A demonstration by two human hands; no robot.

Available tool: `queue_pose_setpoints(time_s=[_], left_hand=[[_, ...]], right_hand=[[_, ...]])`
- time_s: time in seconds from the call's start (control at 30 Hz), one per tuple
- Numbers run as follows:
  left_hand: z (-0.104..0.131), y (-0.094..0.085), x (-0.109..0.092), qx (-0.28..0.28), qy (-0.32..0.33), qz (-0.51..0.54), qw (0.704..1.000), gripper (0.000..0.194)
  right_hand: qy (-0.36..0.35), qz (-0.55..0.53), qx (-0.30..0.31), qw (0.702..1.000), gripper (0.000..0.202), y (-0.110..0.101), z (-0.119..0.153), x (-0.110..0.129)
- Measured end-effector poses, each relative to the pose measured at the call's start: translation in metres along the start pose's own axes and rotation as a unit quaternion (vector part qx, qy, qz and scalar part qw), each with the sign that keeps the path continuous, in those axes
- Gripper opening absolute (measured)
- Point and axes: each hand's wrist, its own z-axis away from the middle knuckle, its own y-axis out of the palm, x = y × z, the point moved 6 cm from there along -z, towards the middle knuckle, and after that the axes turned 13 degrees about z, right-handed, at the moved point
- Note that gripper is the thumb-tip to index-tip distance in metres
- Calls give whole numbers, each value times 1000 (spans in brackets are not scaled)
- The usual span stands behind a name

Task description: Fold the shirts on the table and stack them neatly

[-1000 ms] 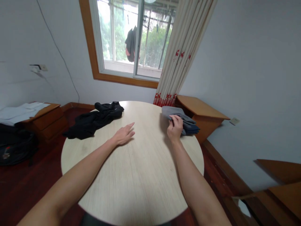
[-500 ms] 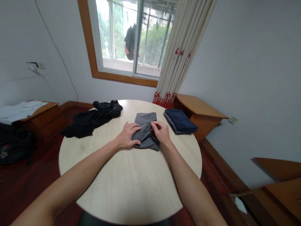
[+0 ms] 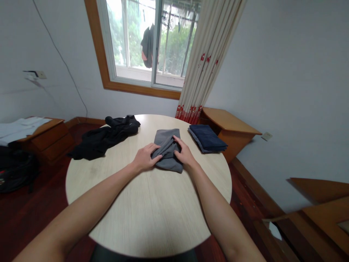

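Note:
A grey garment, folded into a small bundle with creases across its middle, lies on the round table. Its exact kind does not show. My left hand has its left edge, fingers and thumb curled round a bulge of the cloth. At the right edge rests my right hand, its index finger stretched over the creases and its thumb apart from it. To the right, a stack of folded dark blue clothes sits near the table's rim. A crumpled black garment is spread at the left.
The pale round table stands below a window with a curtain beside it. A wooden desk is behind its right side. At the left are a drawer cabinet with papers on top and a black bag.
My right thumb and fingers have parted from their pinch, and the index finger now reaches over the cloth. My left fingers have curled in more. The creased fold has shifted; the view moved slightly.

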Motion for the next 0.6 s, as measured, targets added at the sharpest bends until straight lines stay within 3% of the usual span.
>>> queue_pose_setpoints(time_s=[0.13,0.23,0.37,0.47,0.53,0.6], left_hand=[[-2,-9,11,-40,-56,-26,997,30],[-2,-20,25,-71,-115,-25,990,29],[1,-41,55,-137,-214,-1,967,30],[5,-53,77,-174,-271,18,947,30],[4,-57,77,-187,-239,14,953,32],[0,-57,62,-178,-142,-13,974,38]], right_hand=[[-23,0,-61,998,71,-10,-1,6],[11,-19,-88,996,61,-12,-1,-3],[79,-29,-29,996,38,0,1,-25],[89,-17,15,996,30,11,4,-34],[88,-16,39,995,32,18,6,-36],[82,-7,54,995,36,22,8,-36]])
